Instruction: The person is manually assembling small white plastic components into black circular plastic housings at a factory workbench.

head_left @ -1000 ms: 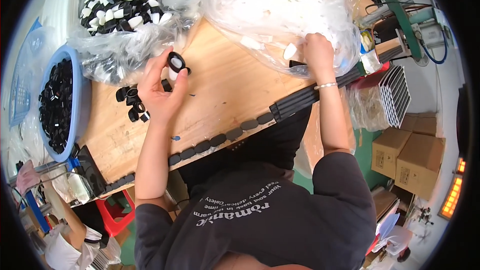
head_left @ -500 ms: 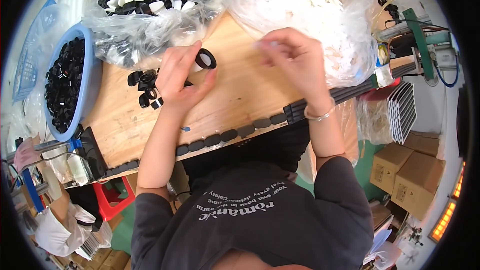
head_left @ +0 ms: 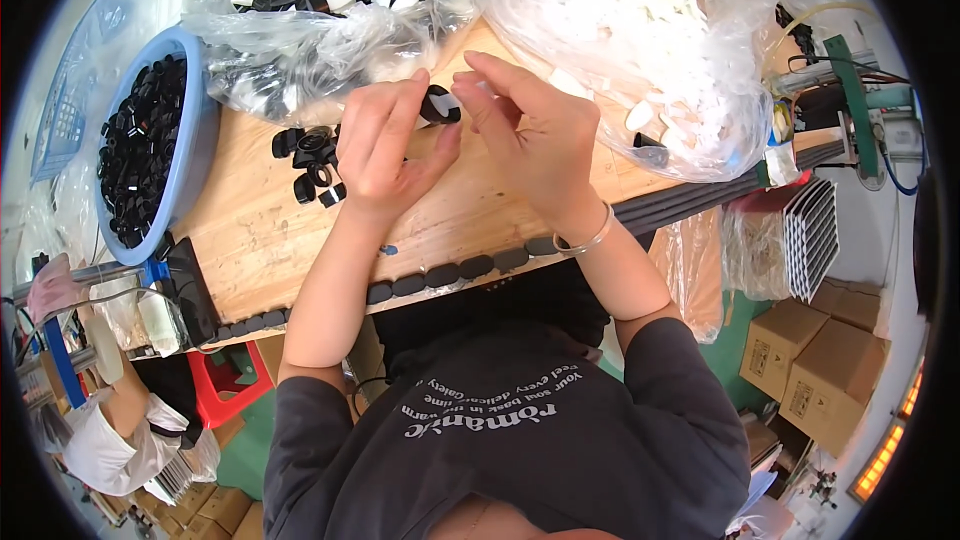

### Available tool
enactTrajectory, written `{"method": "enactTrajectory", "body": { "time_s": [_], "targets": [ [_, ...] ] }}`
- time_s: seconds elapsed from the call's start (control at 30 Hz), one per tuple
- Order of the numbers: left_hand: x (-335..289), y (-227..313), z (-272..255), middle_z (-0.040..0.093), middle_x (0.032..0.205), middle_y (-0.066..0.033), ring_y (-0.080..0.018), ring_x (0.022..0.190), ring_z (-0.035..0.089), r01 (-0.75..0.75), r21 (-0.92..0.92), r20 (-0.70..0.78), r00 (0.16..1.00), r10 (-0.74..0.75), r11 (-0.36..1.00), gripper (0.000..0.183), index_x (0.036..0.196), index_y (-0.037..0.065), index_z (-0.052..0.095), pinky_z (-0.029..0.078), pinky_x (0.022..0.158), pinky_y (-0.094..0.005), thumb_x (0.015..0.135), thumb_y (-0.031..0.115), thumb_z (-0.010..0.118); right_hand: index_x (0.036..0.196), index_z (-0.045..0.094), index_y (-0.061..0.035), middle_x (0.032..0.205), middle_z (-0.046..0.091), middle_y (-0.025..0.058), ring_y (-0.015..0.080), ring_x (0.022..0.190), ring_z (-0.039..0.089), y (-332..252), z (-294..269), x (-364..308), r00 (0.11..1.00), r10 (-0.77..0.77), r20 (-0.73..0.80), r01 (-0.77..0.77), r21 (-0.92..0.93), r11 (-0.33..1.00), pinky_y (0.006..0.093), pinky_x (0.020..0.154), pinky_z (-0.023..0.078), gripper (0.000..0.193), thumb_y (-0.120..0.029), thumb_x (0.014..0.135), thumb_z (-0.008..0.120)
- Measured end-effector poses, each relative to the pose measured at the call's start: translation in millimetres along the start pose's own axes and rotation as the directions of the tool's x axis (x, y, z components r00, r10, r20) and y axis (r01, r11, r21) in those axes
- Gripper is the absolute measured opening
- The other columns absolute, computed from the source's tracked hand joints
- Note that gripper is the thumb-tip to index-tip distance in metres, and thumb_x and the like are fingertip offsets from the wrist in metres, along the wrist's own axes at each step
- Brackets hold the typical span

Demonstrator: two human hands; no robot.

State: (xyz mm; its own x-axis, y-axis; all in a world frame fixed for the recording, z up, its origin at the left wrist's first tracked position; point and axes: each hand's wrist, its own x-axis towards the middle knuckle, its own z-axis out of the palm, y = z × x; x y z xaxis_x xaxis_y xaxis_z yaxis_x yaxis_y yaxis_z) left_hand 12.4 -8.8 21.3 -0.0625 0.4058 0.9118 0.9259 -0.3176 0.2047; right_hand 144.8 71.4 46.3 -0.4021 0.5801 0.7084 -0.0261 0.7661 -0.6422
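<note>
Above the wooden table (head_left: 260,240), my left hand (head_left: 385,150) pinches a black oval ring piece (head_left: 441,106) with a pale inner face between thumb and fingers. My right hand (head_left: 540,135), with a bracelet at its wrist, is beside that piece. Its thumb and forefinger are bent together close to the ring's right edge. Anything small between those fingertips is too hard to make out. To the left of my left hand lies a small group of loose black ring pieces (head_left: 318,176) on the wood.
A blue basin (head_left: 205,135) full of small black parts stands at the left. Across the back lie a clear plastic bag (head_left: 300,60) with black and white pieces and another bag (head_left: 700,130) of white pieces. A row of dark pads (head_left: 440,275) lines the front edge.
My right hand has swung left from beside the white-piece bag to the black ring piece. My left hand still holds the ring, now turned somewhat. The whole view has shifted slightly.
</note>
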Motion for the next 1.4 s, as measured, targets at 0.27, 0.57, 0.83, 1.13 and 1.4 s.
{"method": "enactTrajectory", "body": {
  "time_s": [0.27,0.57,0.83,1.13,1.4],
  "targets": [
    [-2,-1,3,0.063,0.091,-0.0127,-0.0270,0.076,0.060,-0.016,0.048,-0.003,1.000,0.016,0.999,0.053,0.107,-0.006,0.063,0.050,0.066,-0.0338,0.056,-0.002,0.077,0.099,0.066,-0.0021,0.079,0.071,0.0092,0.0081,0.055,0.063,-8,5,1,0.998,0.016,0.064,-0.009,-0.112,0.994,0.0182,0.049,0.047,0.019,-0.009,0.082,0.073],
    [2,0,-2,0.064,0.087,-0.0129,-0.0268,0.074,0.060,0.058,0.033,-0.040,0.998,-0.057,0.998,0.051,0.106,-0.006,0.064,0.050,0.065,-0.0328,0.057,-0.001,0.077,0.099,0.066,-0.0021,0.086,0.071,0.0091,0.0087,0.055,0.062,-6,7,-4,0.991,-0.041,0.125,0.041,0.003,0.999,0.0183,0.047,0.044,0.021,-0.008,0.080,0.074],
    [-1,-5,-4,0.064,0.088,-0.0144,-0.0279,0.075,0.060,0.123,-0.071,-0.060,0.990,-0.127,0.990,0.051,0.107,-0.007,0.064,0.050,0.068,-0.0340,0.058,-0.002,0.077,0.108,0.065,0.0006,0.098,0.067,0.0100,0.0084,0.066,0.062,-9,-6,-3,0.977,-0.052,0.205,0.009,0.206,0.979,0.0194,0.056,0.044,0.025,-0.004,0.084,0.067],
    [0,-6,-1,0.064,0.089,-0.0151,-0.0282,0.078,0.061,-0.009,-0.108,-0.040,0.999,0.005,0.994,0.053,0.108,-0.008,0.063,0.050,0.070,-0.0352,0.056,-0.004,0.075,0.111,0.063,0.0042,0.093,0.067,0.0051,0.0047,0.074,0.057,6,-6,13,0.785,0.344,0.515,-0.577,0.406,0.709,0.0173,0.066,0.046,0.025,-0.007,0.089,0.063],
    [0,-10,-2,0.066,0.094,-0.0168,-0.0296,0.082,0.062,0.010,-0.143,0.021,1.000,-0.007,0.990,0.051,0.109,-0.008,0.063,0.050,0.074,-0.0367,0.059,-0.004,0.075,0.112,0.061,0.0045,0.095,0.066,0.0052,0.0075,0.084,0.062,11,-5,12,0.783,0.329,0.527,-0.595,0.484,0.641,0.0206,0.075,0.052,0.030,-0.004,0.084,0.068]
  ]
}}
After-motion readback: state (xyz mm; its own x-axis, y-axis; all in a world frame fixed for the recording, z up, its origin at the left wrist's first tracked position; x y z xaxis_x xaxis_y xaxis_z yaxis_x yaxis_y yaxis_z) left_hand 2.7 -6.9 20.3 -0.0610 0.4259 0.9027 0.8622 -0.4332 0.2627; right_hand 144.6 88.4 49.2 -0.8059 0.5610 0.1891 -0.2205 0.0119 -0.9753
